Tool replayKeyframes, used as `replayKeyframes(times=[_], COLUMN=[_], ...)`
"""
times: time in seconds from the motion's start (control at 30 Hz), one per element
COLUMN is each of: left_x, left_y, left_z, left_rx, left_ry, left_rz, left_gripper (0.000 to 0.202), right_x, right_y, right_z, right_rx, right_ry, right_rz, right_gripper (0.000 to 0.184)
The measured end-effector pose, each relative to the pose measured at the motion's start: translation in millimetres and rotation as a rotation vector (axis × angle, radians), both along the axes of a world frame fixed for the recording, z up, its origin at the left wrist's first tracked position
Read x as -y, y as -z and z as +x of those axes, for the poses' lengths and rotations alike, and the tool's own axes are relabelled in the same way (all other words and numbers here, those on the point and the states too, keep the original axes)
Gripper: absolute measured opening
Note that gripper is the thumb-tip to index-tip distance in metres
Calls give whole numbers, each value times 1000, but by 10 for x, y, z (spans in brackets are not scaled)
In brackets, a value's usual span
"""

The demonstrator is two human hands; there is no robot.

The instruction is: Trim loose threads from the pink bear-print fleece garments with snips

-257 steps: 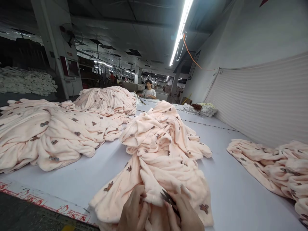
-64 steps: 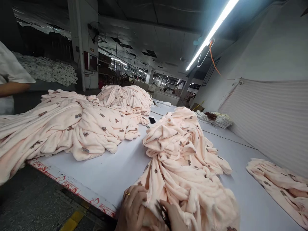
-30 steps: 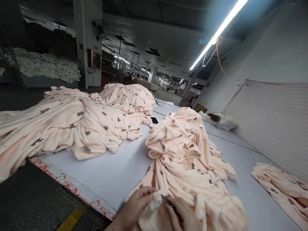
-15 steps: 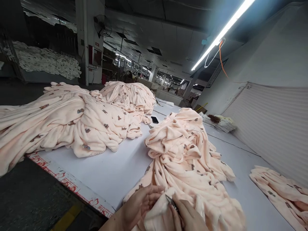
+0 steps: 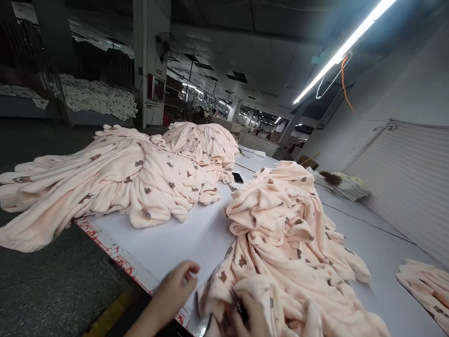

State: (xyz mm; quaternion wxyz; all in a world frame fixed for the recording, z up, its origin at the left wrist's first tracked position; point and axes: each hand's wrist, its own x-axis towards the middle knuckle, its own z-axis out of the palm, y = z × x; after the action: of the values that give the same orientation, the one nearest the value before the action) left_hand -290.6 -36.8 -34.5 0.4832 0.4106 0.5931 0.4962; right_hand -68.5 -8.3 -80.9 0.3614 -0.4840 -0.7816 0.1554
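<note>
My right hand [image 5: 254, 318], partly smeared by motion, is closed around small dark metal thread snips [image 5: 240, 304]. It rests against the near end of a pale peach fleece fabric [image 5: 280, 262] printed with small brown bears, which lies in heaped folds on the white table. To the left of that cloth, my left hand [image 5: 177, 288] hovers over the table's front edge. Its fingers are loosely curled, with a gap between them and the thumb, and nothing shows in them.
A larger heap of the same fleece [image 5: 164, 173] hangs over the left edge of the white table [image 5: 196, 234]. A black phone [image 5: 237, 178] lies between the heaps. Stacked white cloth [image 5: 345, 185] stands by the right wall, and more fleece [image 5: 424, 285] lies at far right.
My left hand has come off the fleece and moved left. My right hand has shifted slightly down and left with the snips. The view has turned a little to the left.
</note>
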Motion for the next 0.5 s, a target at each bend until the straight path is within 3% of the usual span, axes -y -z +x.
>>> replayKeyframes(times=[0.1, 0.17, 0.23, 0.27, 0.37, 0.5], left_x=[144, 114, 25, -24, -129, -144], left_y=[158, 207, 212, 207, 190, 168], left_z=[294, 520, 683, 735, 809, 846], left_rx=[-307, -394, -332, -265, -93, -56], left_ry=[131, 93, 27, 19, 47, 68], left_rz=[107, 176, 202, 214, 278, 343], left_gripper=[34, 26, 14, 18, 21, 17], right_x=[-145, -205, -232, -232, -178, -20], right_y=[-212, -316, -383, -408, -482, -657], right_z=[140, 217, 292, 328, 408, 424], right_rx=[-164, -208, -189, -153, -8, 42], right_ry=[-23, -8, 35, 54, 57, 5], right_rz=[-84, -94, -41, 4, 87, 103], right_gripper=[21, 16, 13, 16, 24, 22])
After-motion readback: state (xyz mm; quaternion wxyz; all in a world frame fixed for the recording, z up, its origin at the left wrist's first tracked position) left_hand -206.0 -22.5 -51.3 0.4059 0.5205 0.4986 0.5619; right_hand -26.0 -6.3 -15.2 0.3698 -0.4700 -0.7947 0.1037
